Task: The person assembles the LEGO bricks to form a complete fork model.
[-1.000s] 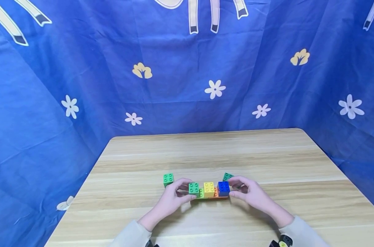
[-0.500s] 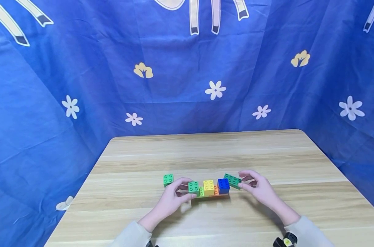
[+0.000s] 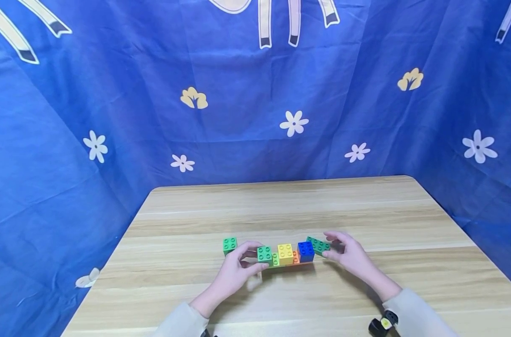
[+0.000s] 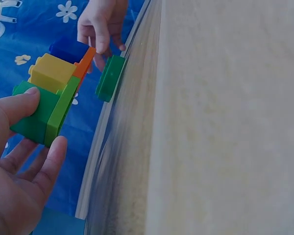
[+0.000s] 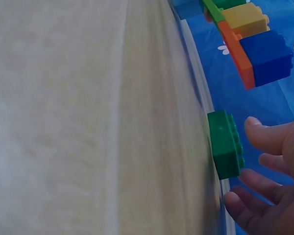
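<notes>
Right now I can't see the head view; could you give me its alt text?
The left hand grips the left end of a joined brick row topped with green, yellow and blue blocks. The right hand is beside a darker green brick; another green brick sits beyond the left hand on a wood-grain table.

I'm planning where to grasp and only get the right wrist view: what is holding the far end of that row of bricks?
Observer: The left hand, with thumb and fingers gripping the green end brick of the row.

Operator: Is any loose brick out of my sight?

Observer: Yes. In the head view, a separate green brick sits on the table, just beyond the left hand.

Operator: And at the row's other end, how many studs on top?

Observer: Four, two by two, on the blue brick.
</notes>
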Action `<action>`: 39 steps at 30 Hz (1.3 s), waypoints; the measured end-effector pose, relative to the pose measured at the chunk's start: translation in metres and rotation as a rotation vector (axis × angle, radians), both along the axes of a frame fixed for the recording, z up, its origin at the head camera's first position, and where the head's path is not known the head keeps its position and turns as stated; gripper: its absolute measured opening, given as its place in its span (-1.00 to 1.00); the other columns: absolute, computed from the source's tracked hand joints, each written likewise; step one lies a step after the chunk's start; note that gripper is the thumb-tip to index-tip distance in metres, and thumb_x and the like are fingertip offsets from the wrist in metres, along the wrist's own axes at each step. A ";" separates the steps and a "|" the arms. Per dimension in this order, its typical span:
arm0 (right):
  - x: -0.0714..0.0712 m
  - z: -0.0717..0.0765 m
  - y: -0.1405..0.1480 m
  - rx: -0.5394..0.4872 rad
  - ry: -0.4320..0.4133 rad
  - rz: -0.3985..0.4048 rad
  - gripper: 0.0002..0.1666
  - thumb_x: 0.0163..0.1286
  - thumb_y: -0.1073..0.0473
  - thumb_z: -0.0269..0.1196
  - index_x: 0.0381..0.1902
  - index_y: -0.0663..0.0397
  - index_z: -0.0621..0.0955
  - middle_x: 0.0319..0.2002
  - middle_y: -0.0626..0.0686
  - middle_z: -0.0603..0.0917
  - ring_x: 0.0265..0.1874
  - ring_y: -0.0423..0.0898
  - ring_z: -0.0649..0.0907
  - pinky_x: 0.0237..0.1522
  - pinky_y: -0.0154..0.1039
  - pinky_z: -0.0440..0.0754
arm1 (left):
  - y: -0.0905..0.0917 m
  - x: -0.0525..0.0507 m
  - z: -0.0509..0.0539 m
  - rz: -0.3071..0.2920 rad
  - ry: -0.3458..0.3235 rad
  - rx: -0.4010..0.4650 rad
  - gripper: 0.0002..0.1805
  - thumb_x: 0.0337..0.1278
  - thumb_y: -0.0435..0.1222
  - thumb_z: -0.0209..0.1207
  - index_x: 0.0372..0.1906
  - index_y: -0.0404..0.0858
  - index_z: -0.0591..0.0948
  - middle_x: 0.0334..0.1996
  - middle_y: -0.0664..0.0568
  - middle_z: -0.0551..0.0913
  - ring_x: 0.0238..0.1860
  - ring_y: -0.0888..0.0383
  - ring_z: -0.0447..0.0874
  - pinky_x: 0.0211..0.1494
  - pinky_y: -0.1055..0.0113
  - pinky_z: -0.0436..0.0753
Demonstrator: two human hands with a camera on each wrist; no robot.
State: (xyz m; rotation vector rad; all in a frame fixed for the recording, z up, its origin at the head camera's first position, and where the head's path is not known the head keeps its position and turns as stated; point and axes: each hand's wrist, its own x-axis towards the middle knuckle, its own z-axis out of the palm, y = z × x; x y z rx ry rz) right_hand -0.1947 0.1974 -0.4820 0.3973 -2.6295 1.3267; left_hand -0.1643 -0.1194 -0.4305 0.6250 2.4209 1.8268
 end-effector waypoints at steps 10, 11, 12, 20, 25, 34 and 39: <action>-0.006 -0.001 -0.003 0.076 -0.029 -0.022 -0.39 -0.02 0.25 0.44 0.03 0.24 0.53 -0.17 0.09 0.63 -0.14 0.06 0.59 0.00 0.05 0.50 | 0.004 -0.002 0.002 0.008 0.013 0.007 -0.57 -0.08 -0.43 0.32 -0.01 -0.32 0.52 -0.16 -0.13 0.60 -0.12 -0.12 0.58 -0.13 0.25 0.63; -0.006 -0.001 -0.004 0.077 -0.030 -0.022 -0.40 -0.03 0.25 0.44 0.03 0.23 0.54 -0.17 0.08 0.63 -0.14 0.05 0.59 0.01 0.04 0.50 | 0.005 -0.002 0.003 0.009 0.016 0.008 -0.56 -0.07 -0.43 0.32 0.00 -0.32 0.52 -0.16 -0.13 0.59 -0.12 -0.12 0.58 -0.13 0.24 0.63; -0.006 -0.001 -0.004 0.080 -0.028 -0.018 -0.40 -0.03 0.25 0.44 0.02 0.23 0.54 -0.18 0.07 0.63 -0.15 0.05 0.58 0.00 0.04 0.50 | 0.006 -0.002 0.004 0.011 0.018 0.009 -0.56 -0.07 -0.43 0.32 0.00 -0.32 0.52 -0.15 -0.13 0.59 -0.12 -0.12 0.58 -0.12 0.23 0.63; -0.008 0.000 -0.007 0.086 -0.035 -0.015 -0.41 -0.05 0.25 0.45 0.00 0.26 0.55 -0.19 0.09 0.64 -0.18 0.04 0.59 -0.04 0.03 0.52 | 0.012 -0.005 0.012 0.035 0.050 0.014 -0.58 -0.08 -0.42 0.33 -0.02 -0.31 0.53 -0.16 -0.15 0.59 -0.13 -0.10 0.59 -0.18 0.20 0.64; -0.007 -0.001 -0.009 0.097 -0.031 -0.022 -0.46 -0.07 0.28 0.45 -0.06 0.27 0.58 -0.21 0.08 0.64 -0.21 0.01 0.58 -0.07 0.01 0.53 | 0.016 -0.006 0.014 0.038 0.045 0.036 -0.58 -0.08 -0.41 0.34 -0.03 -0.31 0.53 -0.16 -0.14 0.59 -0.14 -0.11 0.59 -0.18 0.18 0.64; -0.006 -0.001 -0.010 0.094 -0.040 -0.029 -0.53 -0.05 0.33 0.43 -0.11 0.25 0.61 -0.20 0.07 0.62 -0.22 -0.03 0.56 -0.11 -0.06 0.54 | 0.022 -0.008 0.017 0.079 0.038 0.010 -0.57 -0.03 -0.35 0.32 0.02 -0.29 0.52 -0.13 -0.13 0.59 -0.11 -0.05 0.58 -0.13 0.24 0.63; -0.006 0.001 -0.011 0.067 -0.084 -0.019 -0.55 -0.01 0.33 0.41 -0.09 0.22 0.60 -0.21 0.02 0.61 -0.22 -0.08 0.56 -0.09 -0.08 0.53 | 0.026 -0.014 0.014 0.074 0.039 0.035 -0.57 -0.02 -0.37 0.31 0.03 -0.31 0.51 -0.14 -0.14 0.59 -0.11 -0.08 0.58 -0.14 0.28 0.63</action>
